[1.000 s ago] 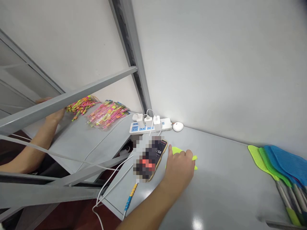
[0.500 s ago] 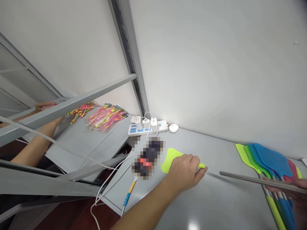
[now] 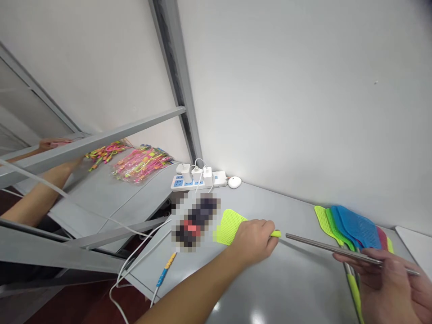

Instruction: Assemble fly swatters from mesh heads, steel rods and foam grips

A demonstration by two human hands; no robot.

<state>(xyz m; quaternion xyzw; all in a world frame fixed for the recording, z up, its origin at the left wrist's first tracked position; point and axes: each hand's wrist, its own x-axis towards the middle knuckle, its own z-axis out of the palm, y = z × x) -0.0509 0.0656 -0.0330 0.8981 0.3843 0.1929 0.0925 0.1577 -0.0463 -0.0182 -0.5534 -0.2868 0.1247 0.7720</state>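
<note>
My left hand (image 3: 255, 240) is closed around the neck of a yellow-green fly swatter head (image 3: 231, 226), whose short socket end pokes out to the right past my thumb. Between the fingers of my right hand (image 3: 388, 283) lies a thin metal rod (image 3: 324, 245). Its left tip points at the socket, with a small gap between the two. Behind and partly under my right hand lies a fanned group of fly swatters (image 3: 357, 227) in yellow-green, green, blue and red, their handles partly hidden by the hand.
A white power strip (image 3: 199, 181) with plugged chargers and a round white case (image 3: 234, 182) sit by the wall. A blurred-out dark object (image 3: 197, 220) lies left of my hand. Beyond the metal frame (image 3: 135, 128), another person's arm (image 3: 43, 193) is near bagged colourful items (image 3: 141, 163).
My right hand has come further into view, bringing the metal rod left and closer to the swatter head's socket. The whole view has shifted slightly, moving the surroundings leftward.
</note>
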